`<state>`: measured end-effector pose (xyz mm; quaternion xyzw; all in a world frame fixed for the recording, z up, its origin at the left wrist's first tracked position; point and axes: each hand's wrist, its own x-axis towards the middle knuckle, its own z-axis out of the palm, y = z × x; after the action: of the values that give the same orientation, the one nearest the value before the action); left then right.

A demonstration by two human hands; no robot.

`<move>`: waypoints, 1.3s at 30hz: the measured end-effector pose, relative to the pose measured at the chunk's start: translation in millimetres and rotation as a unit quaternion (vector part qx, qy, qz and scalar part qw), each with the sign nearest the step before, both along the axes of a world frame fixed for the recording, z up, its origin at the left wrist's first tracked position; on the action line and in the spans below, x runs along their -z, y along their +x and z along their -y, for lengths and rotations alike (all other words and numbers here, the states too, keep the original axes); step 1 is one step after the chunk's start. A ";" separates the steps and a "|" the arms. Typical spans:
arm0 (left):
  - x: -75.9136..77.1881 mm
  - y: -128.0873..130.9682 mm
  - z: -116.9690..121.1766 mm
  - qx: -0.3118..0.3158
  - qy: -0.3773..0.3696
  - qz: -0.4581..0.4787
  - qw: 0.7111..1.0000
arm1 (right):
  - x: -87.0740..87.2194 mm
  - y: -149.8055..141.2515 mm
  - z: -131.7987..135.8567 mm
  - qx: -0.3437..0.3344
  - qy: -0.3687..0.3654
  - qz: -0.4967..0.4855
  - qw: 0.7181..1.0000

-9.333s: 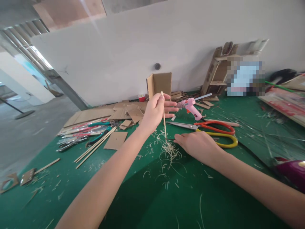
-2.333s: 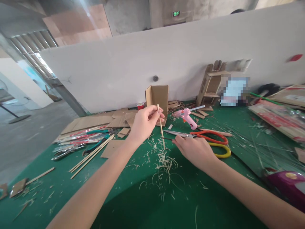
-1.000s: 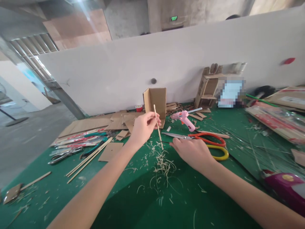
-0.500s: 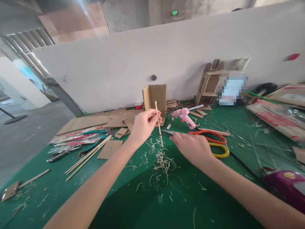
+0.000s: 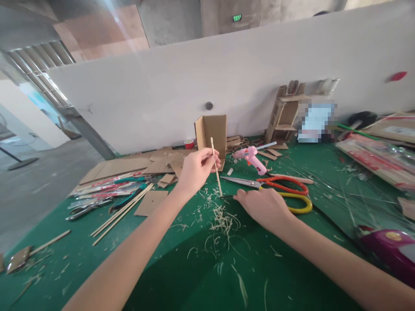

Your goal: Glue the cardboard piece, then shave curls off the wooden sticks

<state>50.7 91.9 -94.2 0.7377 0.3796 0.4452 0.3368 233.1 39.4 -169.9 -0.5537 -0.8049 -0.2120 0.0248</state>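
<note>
My left hand (image 5: 201,166) pinches a thin wooden stick (image 5: 218,175), which slants with its lower end toward the table. My right hand (image 5: 261,206) is closed around a tool mostly hidden in the fist. Only a thin dark blade (image 5: 229,197) sticks out, its tip at the stick's lower end. Just behind that hand lie scissors (image 5: 292,185) with one orange and one yellow handle. Pale curled shavings (image 5: 223,220) are heaped on the green table under the stick.
A folded cardboard piece (image 5: 215,134) stands behind my left hand. Further right are a pink glue gun (image 5: 254,160) and a small cardboard shelf (image 5: 283,114). Loose sticks (image 5: 123,214), cardboard sheets (image 5: 119,166) and packaged tools lie left. A purple object (image 5: 389,250) sits at the right edge.
My right hand has drawn the blade down along the stick to its lower end, toward me. A fresh shaving lies near the front. My left hand stays put.
</note>
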 end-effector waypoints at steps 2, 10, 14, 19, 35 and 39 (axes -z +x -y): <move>0.4 -0.2 -0.5 0.002 0.000 -0.001 1.000 | -0.9 0.0 -0.6 -0.011 0.011 -0.003 1.000; -2.1 2.7 2.5 0.003 -0.002 -0.005 1.000 | -16.4 -4.7 -4.7 0.002 0.130 -0.074 0.989; -1.7 3.0 1.2 0.001 -0.007 0.002 1.000 | -16.7 -6.7 -4.1 0.008 0.110 -0.070 0.992; 0.1 1.4 -0.2 0.002 -0.009 0.007 1.000 | -5.1 -4.3 0.7 0.007 0.041 -0.037 0.998; -2.3 1.7 3.8 0.017 -0.002 0.005 1.000 | 0.4 -5.9 -0.6 -0.004 0.012 0.001 1.000; -3.6 2.3 4.4 0.015 -0.002 -0.003 1.000 | -4.4 -8.2 -0.7 0.004 0.035 -0.008 0.999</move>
<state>53.0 87.5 -90.6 0.7437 0.3706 0.4373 0.3440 224.8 40.2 -165.5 -0.5571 -0.7949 -0.2354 0.0495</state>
